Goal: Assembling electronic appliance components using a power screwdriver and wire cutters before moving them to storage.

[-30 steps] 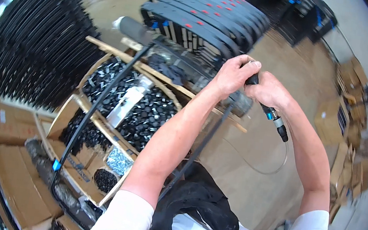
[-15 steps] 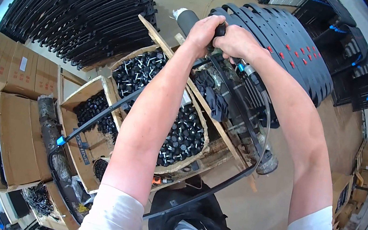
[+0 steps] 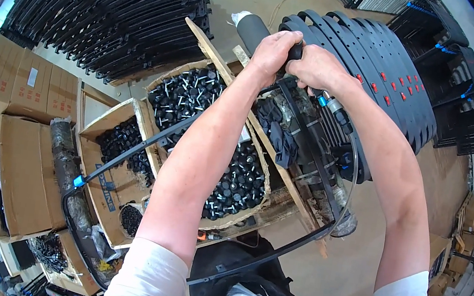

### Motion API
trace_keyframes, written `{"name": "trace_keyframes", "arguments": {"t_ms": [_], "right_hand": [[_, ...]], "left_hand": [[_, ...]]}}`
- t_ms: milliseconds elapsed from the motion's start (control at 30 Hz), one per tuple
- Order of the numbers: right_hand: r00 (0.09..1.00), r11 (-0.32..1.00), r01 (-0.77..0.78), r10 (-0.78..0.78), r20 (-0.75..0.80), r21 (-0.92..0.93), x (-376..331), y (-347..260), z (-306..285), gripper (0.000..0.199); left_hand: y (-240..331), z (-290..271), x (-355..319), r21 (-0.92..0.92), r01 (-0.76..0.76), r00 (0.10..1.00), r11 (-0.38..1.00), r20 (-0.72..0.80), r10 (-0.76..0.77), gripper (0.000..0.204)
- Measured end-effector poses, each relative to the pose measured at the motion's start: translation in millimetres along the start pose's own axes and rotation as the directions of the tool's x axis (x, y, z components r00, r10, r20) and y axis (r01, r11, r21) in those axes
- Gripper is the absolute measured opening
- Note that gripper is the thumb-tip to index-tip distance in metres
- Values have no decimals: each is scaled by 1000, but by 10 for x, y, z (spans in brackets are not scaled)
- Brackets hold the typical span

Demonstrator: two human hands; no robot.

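Left hand (image 3: 274,56): fingers curled closely round the tool (image 3: 296,50), at its black upper end; right hand (image 3: 319,69): fingers likewise curled round the tool just beside it, with little or no gap; tip hidden by hands, contact not tellable; hose (image 3: 355,176) trailing from the tool's rear, past the right forearm.

Frame (image 3: 146,144): black, thin-barred, slanting across the bench (image 3: 276,211) and beyond its near edge; far corner just below the hands; blue tab (image 3: 79,181) at left corner.

Carton (image 3: 267,197), at the bench's far edge: many loose knobs (image 3: 239,178); wood strip (image 3: 206,44) alongside; smaller carton (image 3: 111,191) on the left, part filled with black pieces (image 3: 120,140).

Progress, as judged: tool in hand at the far corner, work there seemingly under way; any fastener there hidden, so completion not tellable; plentiful knobs lying unfitted.
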State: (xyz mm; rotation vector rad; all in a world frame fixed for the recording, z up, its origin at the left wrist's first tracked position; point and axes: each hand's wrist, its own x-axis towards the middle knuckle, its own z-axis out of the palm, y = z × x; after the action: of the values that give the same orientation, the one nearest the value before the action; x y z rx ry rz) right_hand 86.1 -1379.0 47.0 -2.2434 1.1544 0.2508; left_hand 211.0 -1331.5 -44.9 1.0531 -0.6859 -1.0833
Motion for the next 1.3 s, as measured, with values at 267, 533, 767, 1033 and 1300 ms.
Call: {"name": "trace_keyframes", "arguments": {"t_ms": [267, 533, 767, 1033, 1300], "right_hand": [[999, 998, -3, 6, 46, -67, 99, 35, 54, 39], [997, 998, -15, 19, 74, -57, 152, 117, 183, 46], [988, 981, -21, -9, 151, 193, 280, 194, 183, 22], [991, 937, -7, -41, 129, 350, 310, 160, 188, 7], [986, 987, 157, -159, -54, -40, -179, -475, 188, 23]], "left_hand": [[-61, -33, -42, -49, -24, 1000, 999, 2, 24, 29], [-153, -22, -144, -35, -74, 997, 997, -19, 73, 28], [-176, -7, -151, -94, -54, 998, 994, -33, 51, 27], [-129, -45, -142, -127, -82, 996, 988, -49, 76, 24], [317, -163, -579, 72, -217, 963, 974, -149, 226, 22]]}}
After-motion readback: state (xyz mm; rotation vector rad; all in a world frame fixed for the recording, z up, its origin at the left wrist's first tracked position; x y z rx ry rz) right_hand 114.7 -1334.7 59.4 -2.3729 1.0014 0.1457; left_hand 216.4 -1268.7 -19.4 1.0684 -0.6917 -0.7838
